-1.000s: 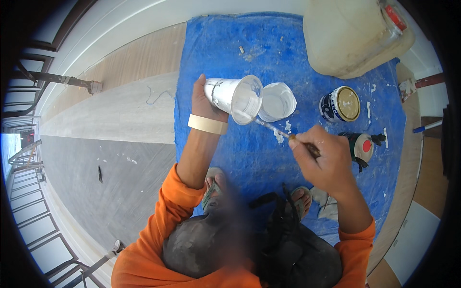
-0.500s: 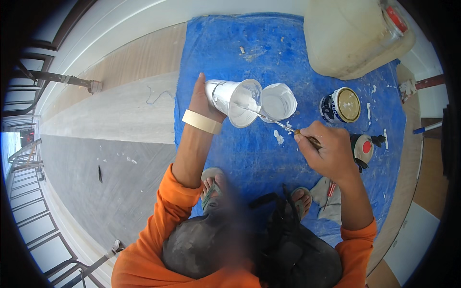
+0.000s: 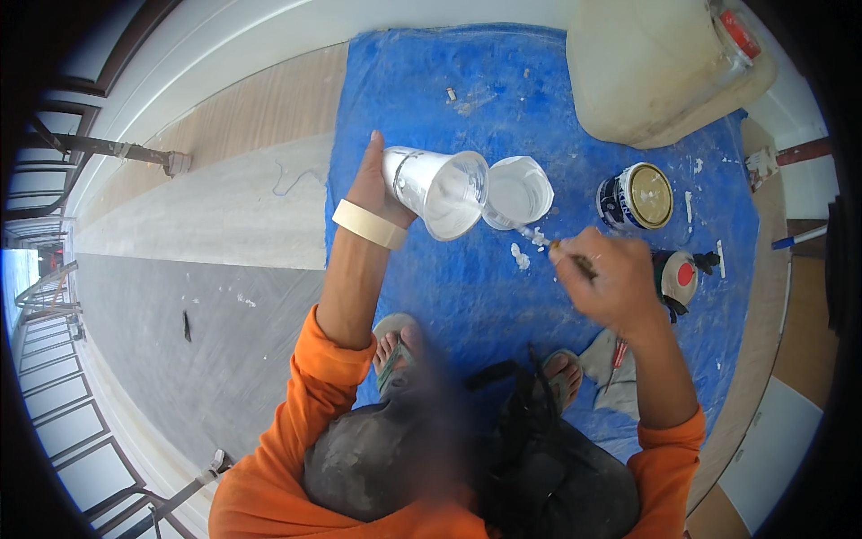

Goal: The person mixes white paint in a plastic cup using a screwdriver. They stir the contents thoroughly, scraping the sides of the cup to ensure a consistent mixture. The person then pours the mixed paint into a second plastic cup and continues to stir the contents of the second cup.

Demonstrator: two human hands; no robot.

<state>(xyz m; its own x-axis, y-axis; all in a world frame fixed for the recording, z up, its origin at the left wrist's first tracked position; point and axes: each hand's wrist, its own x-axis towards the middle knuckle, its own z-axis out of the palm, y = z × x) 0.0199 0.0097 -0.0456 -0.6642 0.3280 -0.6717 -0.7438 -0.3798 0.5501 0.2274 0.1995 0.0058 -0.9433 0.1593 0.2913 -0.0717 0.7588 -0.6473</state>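
In my left hand is a clear plastic cup coated white inside, tipped with its mouth to the right. A roll of masking tape circles my left wrist. My right hand is closed around the brown handle of a thin metal-shafted tool, whose exact kind I cannot make out. White stuff shows on its shaft, and its tip is blurred. Right beside the held cup, a second clear cup with white in it sits on the blue sheet.
A small can with a gold top stands to the right. Behind it is a large yellowish jerrycan with a red cap. Near my right forearm lie a round tool with a red dot and a red-handled screwdriver on a grey cloth.
The tool has come out of the held cup, and its shaft now points down near the second cup. My left hand and cup have shifted slightly left.
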